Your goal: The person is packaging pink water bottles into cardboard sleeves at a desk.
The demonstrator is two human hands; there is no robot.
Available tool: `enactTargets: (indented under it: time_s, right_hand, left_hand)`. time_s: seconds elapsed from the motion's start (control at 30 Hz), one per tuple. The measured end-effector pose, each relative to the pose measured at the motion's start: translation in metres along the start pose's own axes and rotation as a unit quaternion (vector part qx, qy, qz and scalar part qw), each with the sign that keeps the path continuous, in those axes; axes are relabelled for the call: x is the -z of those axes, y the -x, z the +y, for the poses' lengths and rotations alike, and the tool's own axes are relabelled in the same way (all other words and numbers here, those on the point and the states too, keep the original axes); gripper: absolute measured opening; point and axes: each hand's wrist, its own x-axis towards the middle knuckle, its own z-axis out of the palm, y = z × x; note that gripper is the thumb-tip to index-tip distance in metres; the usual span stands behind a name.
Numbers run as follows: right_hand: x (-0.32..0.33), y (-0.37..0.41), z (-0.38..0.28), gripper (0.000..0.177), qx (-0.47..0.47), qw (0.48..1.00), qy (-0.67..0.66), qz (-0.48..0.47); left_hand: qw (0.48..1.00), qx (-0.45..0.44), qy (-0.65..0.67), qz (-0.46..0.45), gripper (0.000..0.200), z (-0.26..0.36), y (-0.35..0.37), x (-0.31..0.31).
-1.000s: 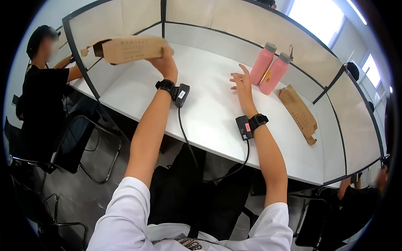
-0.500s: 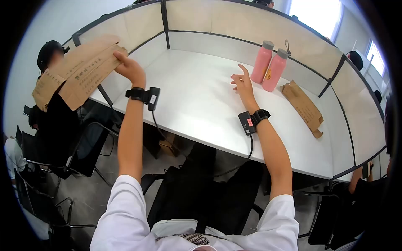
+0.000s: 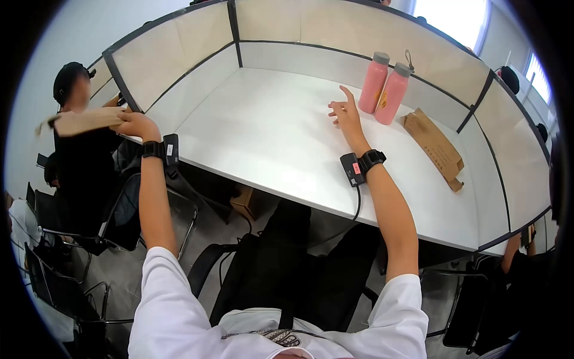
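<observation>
Out past the desk's left edge, my left hand [image 3: 139, 126] is closed on one end of a flattened brown cardboard box [image 3: 89, 121]. Seen nearly edge-on, the cardboard is somewhat blurred at its far end. My right hand [image 3: 347, 116] is raised over the white desk [image 3: 263, 131], fingers apart, holding nothing. Just right of it stand two pink bottles with grey lids, one [image 3: 373, 84] behind the other [image 3: 393, 96]; the nearer one has a carrying loop. A second flattened cardboard box [image 3: 435, 149] lies on the desk right of the bottles.
Low partitions [image 3: 359, 33] with dark frames enclose the desk's back and sides. A person in black [image 3: 84, 149] sits to the left, close to the held cardboard. A small cardboard box [image 3: 243, 203] is under the desk. Black chairs [image 3: 66, 287] stand at lower left.
My left hand has moved left and down with the cardboard, which has turned from showing its broad printed face to nearly edge-on. My right hand has barely moved.
</observation>
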Motion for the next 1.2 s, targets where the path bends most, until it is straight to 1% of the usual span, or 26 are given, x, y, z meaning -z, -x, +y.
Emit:
enactTargets:
  time_s: [0.03,0.13,0.17,0.23,0.37,0.4,0.43,0.47,0.53,0.57,0.67,0.77,0.87,0.97,1.07,1.1,1.2]
  right_hand:
    - [0.000,0.000,0.001,0.063,-0.001,1.000,0.001,-0.001]
    - [0.001,-0.002,0.002,0.063,0.005,1.000,0.004,-0.002]
    - [0.001,-0.002,0.002,0.063,0.011,1.000,0.004,-0.002]
    - [0.000,-0.001,0.005,0.063,0.012,1.000,0.007,-0.006]
    - [0.000,-0.001,0.002,0.061,0.001,1.000,0.005,-0.003]
    - [-0.001,0.000,0.001,0.061,-0.002,1.000,0.002,-0.001]
    - [-0.001,0.001,0.000,0.061,-0.003,1.000,0.007,-0.003]
    - [0.000,0.000,0.000,0.061,-0.003,1.000,0.012,-0.006]
    - [0.000,0.000,0.000,0.060,-0.005,1.000,0.019,-0.014]
    - [-0.001,0.000,0.001,0.059,0.006,1.000,0.013,-0.007]
    - [-0.001,-0.002,0.007,0.057,0.023,1.000,0.000,0.003]
    - [0.000,-0.004,0.009,0.056,0.015,1.000,-0.007,0.000]
    - [-0.001,-0.002,0.008,0.055,0.009,1.000,-0.012,-0.002]
    - [-0.001,-0.003,0.012,0.055,0.013,1.000,-0.012,0.000]
    - [-0.001,-0.006,0.015,0.055,0.021,1.000,-0.006,0.001]
    - [-0.001,-0.005,0.013,0.055,0.024,1.000,-0.005,0.000]
    - [-0.001,-0.002,0.009,0.052,0.020,1.000,-0.006,0.004]
  left_hand:
    - [0.999,-0.009,-0.050,0.003,0.038,-0.006,0.002,0.000]
    - [0.991,0.036,-0.129,0.002,0.035,-0.016,0.000,0.003]
    - [0.992,0.052,-0.117,-0.013,0.035,-0.017,-0.003,0.003]
    - [0.987,0.100,-0.125,-0.008,0.033,-0.010,-0.004,0.005]
    - [0.978,0.191,-0.080,-0.027,0.036,-0.061,-0.032,0.011]
    - [0.972,0.218,-0.076,-0.038,0.038,-0.057,-0.032,0.009]
    - [0.969,0.227,-0.077,-0.055,0.045,-0.051,-0.028,0.009]
    - [0.966,0.247,-0.049,-0.054,0.047,-0.050,-0.025,0.008]
    - [0.957,0.286,0.005,-0.053,0.053,-0.059,-0.025,0.009]
    - [0.948,0.314,0.013,-0.058,0.061,-0.069,-0.028,0.009]
    - [0.952,0.299,-0.028,-0.064,0.064,-0.070,-0.028,0.009]
    - [0.948,0.311,0.009,-0.070,0.063,-0.087,-0.036,0.009]
    - [0.939,0.333,-0.006,-0.090,0.057,-0.092,-0.040,0.012]
    - [0.955,0.283,-0.010,-0.089,0.048,-0.111,-0.045,0.015]
    - [0.960,0.252,-0.080,-0.092,0.040,-0.107,-0.045,0.019]
    - [0.959,0.264,-0.025,-0.099,0.038,-0.103,-0.044,0.019]
    - [0.951,0.292,-0.037,-0.091,0.037,-0.095,-0.039,0.025]
